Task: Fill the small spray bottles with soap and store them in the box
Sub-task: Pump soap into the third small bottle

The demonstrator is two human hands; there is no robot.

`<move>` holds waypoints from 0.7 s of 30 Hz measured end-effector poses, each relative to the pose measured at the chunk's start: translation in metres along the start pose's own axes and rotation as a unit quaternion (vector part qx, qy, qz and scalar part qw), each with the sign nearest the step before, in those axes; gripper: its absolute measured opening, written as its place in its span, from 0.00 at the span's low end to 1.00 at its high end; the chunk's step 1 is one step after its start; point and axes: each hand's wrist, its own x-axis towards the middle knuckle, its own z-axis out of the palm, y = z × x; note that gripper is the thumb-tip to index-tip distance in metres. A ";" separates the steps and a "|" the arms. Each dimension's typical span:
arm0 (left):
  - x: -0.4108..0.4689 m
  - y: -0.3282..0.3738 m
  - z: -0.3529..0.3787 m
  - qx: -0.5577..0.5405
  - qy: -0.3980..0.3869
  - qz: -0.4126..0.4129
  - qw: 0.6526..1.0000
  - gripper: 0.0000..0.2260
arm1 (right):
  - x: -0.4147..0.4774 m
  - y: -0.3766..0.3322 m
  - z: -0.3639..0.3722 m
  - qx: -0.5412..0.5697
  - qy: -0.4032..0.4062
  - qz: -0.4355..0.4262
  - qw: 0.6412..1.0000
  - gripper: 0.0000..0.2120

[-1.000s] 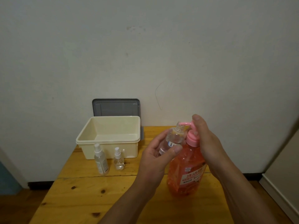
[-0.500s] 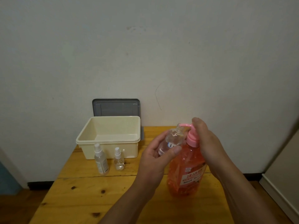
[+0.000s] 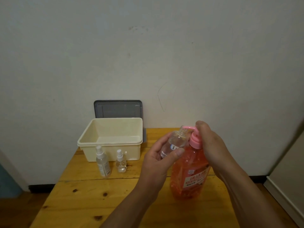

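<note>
My left hand (image 3: 162,157) grips a small clear bottle (image 3: 175,143) with no cap, tilted so its open neck sits right under the pink pump spout. My right hand (image 3: 209,143) rests on the pink pump head (image 3: 195,140) of a large orange soap bottle (image 3: 189,176) standing on the wooden table (image 3: 102,195), fingers curled over the top. Two capped small spray bottles stand in front of the box: a taller one (image 3: 102,162) and a shorter one (image 3: 120,162). The cream box (image 3: 111,139) is open with nothing seen inside.
A grey lid (image 3: 117,109) leans against the wall behind the box. The table's left edge drops to the floor; a pale cabinet side (image 3: 289,176) stands at the right.
The pump head under my right hand went down and came back up a little. My left hand kept the small bottle at the spout.
</note>
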 end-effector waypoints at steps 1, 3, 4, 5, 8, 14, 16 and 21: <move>0.000 0.001 0.000 0.000 0.001 0.001 1.000 0.22 | 0.000 0.000 0.000 0.006 -0.003 0.004 1.000 0.29; 0.001 0.002 0.001 -0.003 -0.003 0.003 1.000 0.22 | -0.002 0.001 0.001 0.026 -0.005 0.002 1.000 0.29; 0.001 0.002 0.002 -0.003 -0.005 0.005 1.000 0.23 | -0.002 0.002 0.001 0.037 -0.008 -0.005 0.999 0.28; 0.001 0.002 0.002 -0.003 -0.007 0.006 1.000 0.23 | -0.003 0.001 0.001 0.047 -0.011 -0.010 0.999 0.28; 0.001 0.004 0.002 -0.006 -0.009 0.008 1.000 0.25 | -0.003 -0.001 0.002 0.053 -0.015 -0.013 0.998 0.29; 0.002 0.000 0.000 -0.005 -0.004 0.003 1.000 0.23 | 0.001 -0.001 0.001 0.008 0.018 0.003 1.000 0.29; 0.002 -0.001 0.000 -0.002 -0.003 0.003 1.000 0.22 | 0.002 0.000 0.001 0.007 0.023 0.001 1.000 0.28; 0.002 0.001 0.001 -0.001 -0.005 0.010 1.000 0.23 | 0.000 0.003 0.003 0.027 0.007 -0.001 1.000 0.30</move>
